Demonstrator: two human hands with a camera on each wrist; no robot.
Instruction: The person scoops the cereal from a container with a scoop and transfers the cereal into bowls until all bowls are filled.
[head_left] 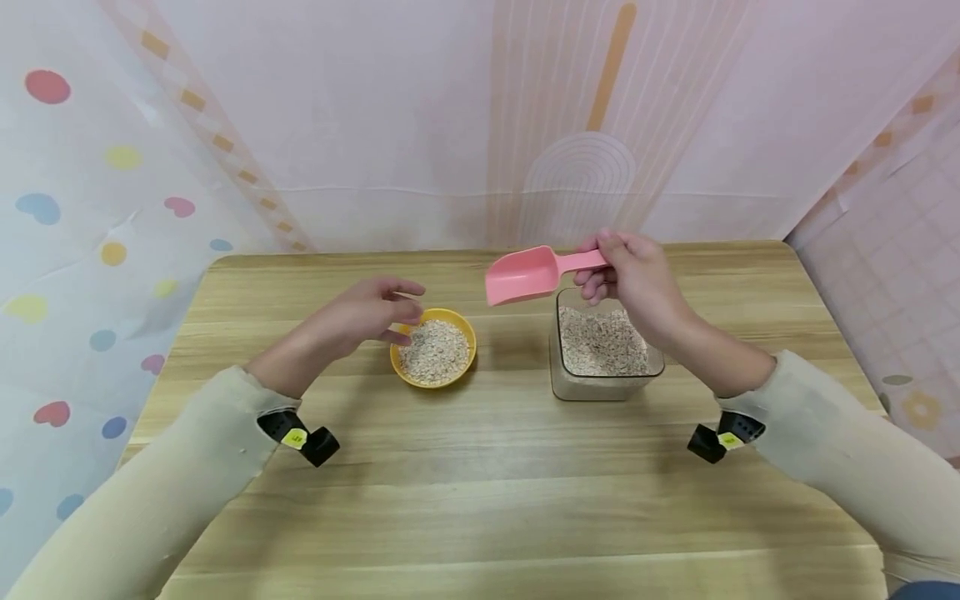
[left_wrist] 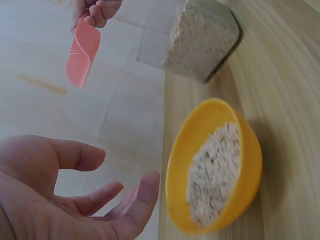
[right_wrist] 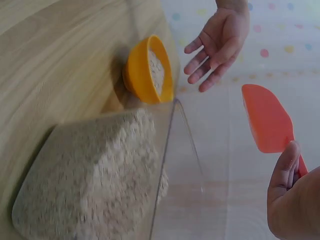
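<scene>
Here, at frame centre, the right hand (head_left: 637, 279) grips a pink scoop (head_left: 525, 273) above a clear jar (head_left: 606, 350) of oats; the left hand (head_left: 367, 312) hovers relaxed, holding nothing, beside a yellow bowl (head_left: 433, 350) on the table (head_left: 495, 483).

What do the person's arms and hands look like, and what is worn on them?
Both arms wear long, loose, pale beige sleeves ending at the wrist. Each wrist carries a small black device with a yellow sticker: left, right. The left hand and right hand are bare, with no gloves.
</scene>
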